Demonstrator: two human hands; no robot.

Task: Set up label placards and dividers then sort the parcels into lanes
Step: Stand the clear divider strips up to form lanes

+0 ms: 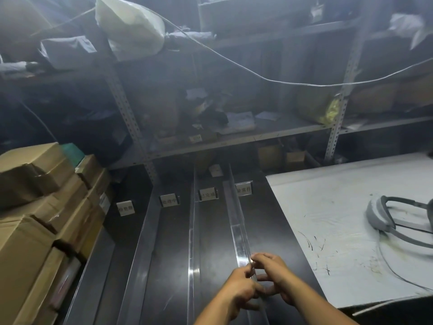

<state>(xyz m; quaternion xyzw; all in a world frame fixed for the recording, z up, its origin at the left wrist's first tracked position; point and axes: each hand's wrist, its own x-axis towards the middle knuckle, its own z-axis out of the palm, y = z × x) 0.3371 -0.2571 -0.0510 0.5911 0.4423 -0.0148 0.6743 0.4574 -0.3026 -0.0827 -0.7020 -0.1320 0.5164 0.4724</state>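
Clear divider runs from 6 toward 12 o'clock on the dark bench, its near end pinched by the curled fingers of my left hand and right hand, probably to square it beside the placard at 12.

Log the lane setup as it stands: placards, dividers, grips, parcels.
placards: four placards stand across the far end of the dark table
dividers: three clear dividers run lengthwise between them
grips: left grip and right grip both hold the near end of the rightmost divider
parcels: cardboard boxes stacked at the left, none in the lanes
right side: grey headset on a white sheet
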